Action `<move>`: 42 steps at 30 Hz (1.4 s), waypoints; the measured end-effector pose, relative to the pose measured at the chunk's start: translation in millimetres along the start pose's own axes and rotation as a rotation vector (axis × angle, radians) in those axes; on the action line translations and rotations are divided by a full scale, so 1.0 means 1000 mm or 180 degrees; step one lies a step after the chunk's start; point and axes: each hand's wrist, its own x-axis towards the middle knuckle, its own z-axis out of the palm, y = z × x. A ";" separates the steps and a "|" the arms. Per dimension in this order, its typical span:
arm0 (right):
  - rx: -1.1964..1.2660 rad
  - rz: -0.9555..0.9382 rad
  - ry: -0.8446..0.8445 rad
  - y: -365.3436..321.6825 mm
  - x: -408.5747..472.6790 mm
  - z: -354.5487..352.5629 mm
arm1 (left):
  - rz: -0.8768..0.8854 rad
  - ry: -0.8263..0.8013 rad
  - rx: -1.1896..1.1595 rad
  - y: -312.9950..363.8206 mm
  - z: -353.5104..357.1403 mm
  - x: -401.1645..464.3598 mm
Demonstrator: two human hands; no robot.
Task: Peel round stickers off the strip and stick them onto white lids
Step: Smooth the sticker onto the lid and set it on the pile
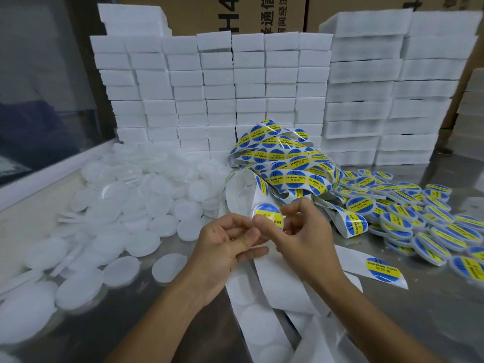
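Observation:
Both hands meet over the table's middle. My left hand (230,242) pinches the white backing strip (264,292), which trails down toward me with its emptied circles. My right hand (303,231) pinches a round blue-and-yellow sticker (268,213) at the strip's top, its thumb lying on the sticker's lower edge. A tangled heap of sticker strip (285,158) lies just beyond the hands. Plain white lids (136,205) are piled on the left. Lids with stickers on them (408,218) lie in a heap on the right.
Stacks of white foam blocks (235,95) form a wall across the back, with cardboard boxes (235,14) behind. The metal table (432,305) shows bare at the front right. A loose strip end carrying one sticker (382,268) lies right of my right wrist.

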 end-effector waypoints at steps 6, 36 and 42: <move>0.0334 -0.0097 -0.0100 -0.002 0.006 -0.004 | 0.0034 -0.0295 0.0170 0.000 0.002 -0.002; 0.1166 0.0016 -0.0212 -0.009 0.025 -0.032 | 0.0671 0.0898 0.2087 -0.005 -0.009 0.005; 0.2057 0.1133 0.0480 0.019 0.053 -0.060 | 0.0220 0.0800 0.2245 -0.015 -0.006 0.004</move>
